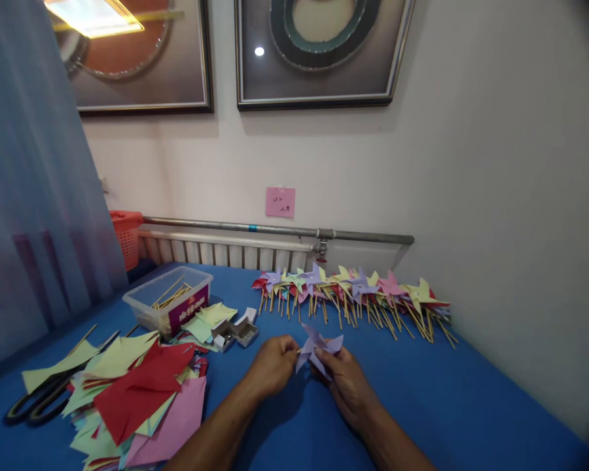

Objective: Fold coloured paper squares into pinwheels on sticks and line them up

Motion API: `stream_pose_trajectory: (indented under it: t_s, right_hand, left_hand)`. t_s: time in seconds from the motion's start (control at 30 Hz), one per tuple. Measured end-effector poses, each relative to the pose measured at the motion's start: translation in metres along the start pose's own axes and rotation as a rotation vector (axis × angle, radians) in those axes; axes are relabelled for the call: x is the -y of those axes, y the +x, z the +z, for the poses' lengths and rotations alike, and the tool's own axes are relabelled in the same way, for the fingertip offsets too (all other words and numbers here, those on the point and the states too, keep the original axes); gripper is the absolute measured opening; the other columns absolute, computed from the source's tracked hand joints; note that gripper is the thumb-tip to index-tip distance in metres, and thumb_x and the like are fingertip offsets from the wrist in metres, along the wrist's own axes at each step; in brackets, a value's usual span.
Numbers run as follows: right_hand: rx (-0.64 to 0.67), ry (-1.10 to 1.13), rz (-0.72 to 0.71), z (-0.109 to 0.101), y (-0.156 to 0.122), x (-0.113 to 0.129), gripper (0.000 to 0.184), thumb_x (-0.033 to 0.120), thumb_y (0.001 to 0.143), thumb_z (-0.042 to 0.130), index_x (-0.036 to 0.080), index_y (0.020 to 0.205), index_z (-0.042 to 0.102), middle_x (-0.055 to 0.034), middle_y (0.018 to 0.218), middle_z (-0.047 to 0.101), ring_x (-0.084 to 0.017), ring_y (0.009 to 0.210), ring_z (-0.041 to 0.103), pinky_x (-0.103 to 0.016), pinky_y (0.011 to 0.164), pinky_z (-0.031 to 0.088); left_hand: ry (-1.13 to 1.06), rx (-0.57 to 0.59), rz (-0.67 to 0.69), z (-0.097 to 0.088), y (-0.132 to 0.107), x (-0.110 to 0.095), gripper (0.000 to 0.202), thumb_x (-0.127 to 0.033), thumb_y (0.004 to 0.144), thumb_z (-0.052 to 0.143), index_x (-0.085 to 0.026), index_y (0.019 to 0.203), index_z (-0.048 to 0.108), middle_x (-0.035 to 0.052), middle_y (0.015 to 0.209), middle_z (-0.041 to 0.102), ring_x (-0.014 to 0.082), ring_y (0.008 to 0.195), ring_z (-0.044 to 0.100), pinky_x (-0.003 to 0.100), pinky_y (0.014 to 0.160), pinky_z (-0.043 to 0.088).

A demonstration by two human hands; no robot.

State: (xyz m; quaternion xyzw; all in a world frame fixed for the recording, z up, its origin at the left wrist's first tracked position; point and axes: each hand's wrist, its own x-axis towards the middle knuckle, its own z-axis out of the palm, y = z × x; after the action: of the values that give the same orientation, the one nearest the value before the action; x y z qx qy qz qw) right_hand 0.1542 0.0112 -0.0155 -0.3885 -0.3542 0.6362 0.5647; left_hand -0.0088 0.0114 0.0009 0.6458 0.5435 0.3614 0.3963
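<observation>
A purple paper pinwheel (pixel 310 341) is pinched in my right hand (pixel 346 379), the thumb pressing near its centre. My left hand (pixel 273 363) is closed just left of it, with the pale end of what looks like a thin wooden stick showing between the fingertips and reaching to the paper. Most of that stick is hidden by the fingers. Beyond my hands lies a long row of finished pinwheels (pixel 360 285) on sticks, in purple, yellow, pink, red and green. Small open boxes (pixel 246 332) with tiny pins stand to the left of my hands.
Cut coloured paper sheets (pixel 142 386) are piled at the left front, beside black-handled scissors (pixel 44 400). A clear plastic tub (pixel 144 311) holds wooden sticks. The blue table (pixel 451 418) meets a wall with a pipe (pixel 373 236); a red basket (pixel 126 239) stands behind, near a blue curtain (pixel 34 163).
</observation>
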Motion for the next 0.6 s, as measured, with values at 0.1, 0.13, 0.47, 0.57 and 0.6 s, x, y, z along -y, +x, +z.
stream_pose_trajectory:
  t_s: [0.1,0.13,0.47,0.57,0.6]
  right_hand:
    - [-0.019,-0.011,-0.014,0.0011,-0.001,-0.0009,0.037,0.033,0.057,0.091,0.019,0.084,0.069,0.0021,0.068,0.066,-0.014,0.06,0.058,-0.028,0.061,0.046]
    - [-0.02,-0.014,-0.016,0.0014,-0.0012,-0.001,0.037,0.034,0.057,0.091,0.019,0.083,0.069,0.0018,0.069,0.067,-0.014,0.061,0.059,-0.028,0.062,0.046]
    - [-0.003,-0.026,-0.018,0.0014,-0.0001,-0.0014,0.035,0.036,0.059,0.089,0.019,0.082,0.067,0.0023,0.067,0.065,-0.013,0.059,0.056,-0.028,0.061,0.046]
    - [0.01,-0.028,-0.006,0.0012,-0.0009,-0.0002,0.034,0.037,0.061,0.088,0.019,0.08,0.067,0.0023,0.065,0.064,-0.013,0.058,0.056,-0.027,0.06,0.046]
    - [0.013,-0.021,-0.004,0.0013,-0.0013,0.0002,0.034,0.037,0.061,0.088,0.018,0.08,0.067,0.0019,0.065,0.064,-0.013,0.058,0.055,-0.027,0.06,0.045]
  left_hand:
    - [0.001,-0.004,0.009,0.0032,0.0015,0.0051,0.017,-0.017,0.084,0.048,-0.018,0.074,0.061,-0.0019,0.059,0.054,0.0132,0.057,0.048,0.023,0.055,0.033]
    - [0.007,-0.005,0.012,0.004,0.0019,0.0063,0.017,-0.018,0.084,0.048,-0.018,0.074,0.061,-0.0022,0.058,0.054,0.013,0.057,0.048,0.023,0.055,0.032]
    - [0.022,-0.013,-0.002,0.0075,0.0,0.0044,0.018,-0.017,0.085,0.046,-0.018,0.075,0.06,-0.0029,0.058,0.055,0.0128,0.057,0.051,0.023,0.057,0.033]
    - [0.036,-0.025,0.001,0.0085,-0.0009,0.0023,0.018,-0.017,0.086,0.046,-0.018,0.075,0.06,-0.0029,0.058,0.054,0.013,0.057,0.05,0.023,0.057,0.033]
    - [0.042,-0.028,-0.003,0.0088,-0.0014,0.0013,0.018,-0.017,0.086,0.046,-0.018,0.075,0.06,-0.0029,0.058,0.054,0.013,0.057,0.05,0.023,0.057,0.032]
